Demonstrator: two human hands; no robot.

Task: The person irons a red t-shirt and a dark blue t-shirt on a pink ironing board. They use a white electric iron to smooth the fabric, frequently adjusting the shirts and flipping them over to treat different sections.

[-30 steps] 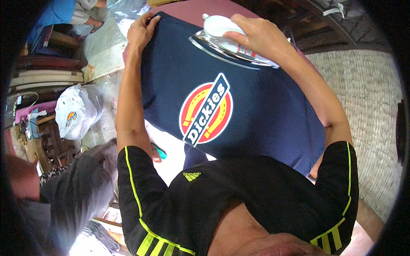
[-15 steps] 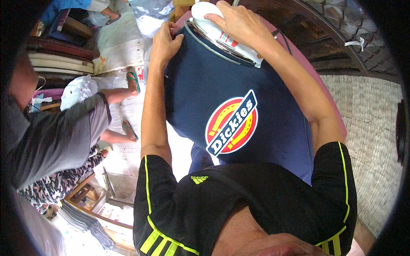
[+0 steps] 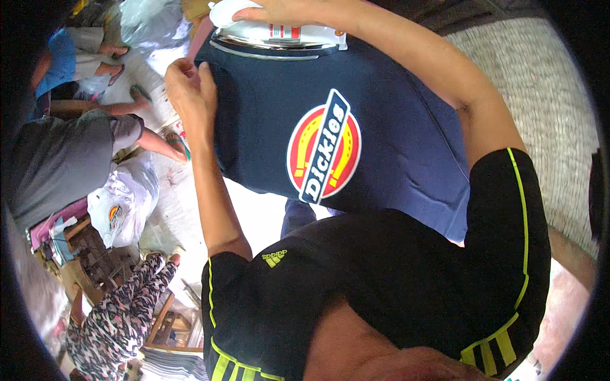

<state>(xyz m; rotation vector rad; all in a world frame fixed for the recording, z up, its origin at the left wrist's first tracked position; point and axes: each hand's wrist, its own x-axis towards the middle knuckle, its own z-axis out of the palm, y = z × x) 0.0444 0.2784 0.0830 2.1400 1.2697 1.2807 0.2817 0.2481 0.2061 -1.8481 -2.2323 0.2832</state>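
Your navy garment (image 3: 394, 127) lies spread out, lightly creased toward its near right, with a round red-and-yellow emblem (image 3: 324, 147) facing up. Your white-and-chrome iron (image 3: 283, 37) lies lengthwise along the garment's far edge.

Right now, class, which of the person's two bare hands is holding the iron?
The right hand: it clasps the white iron at the picture's top edge. The left hand is apart from it, at the navy fabric's left edge.
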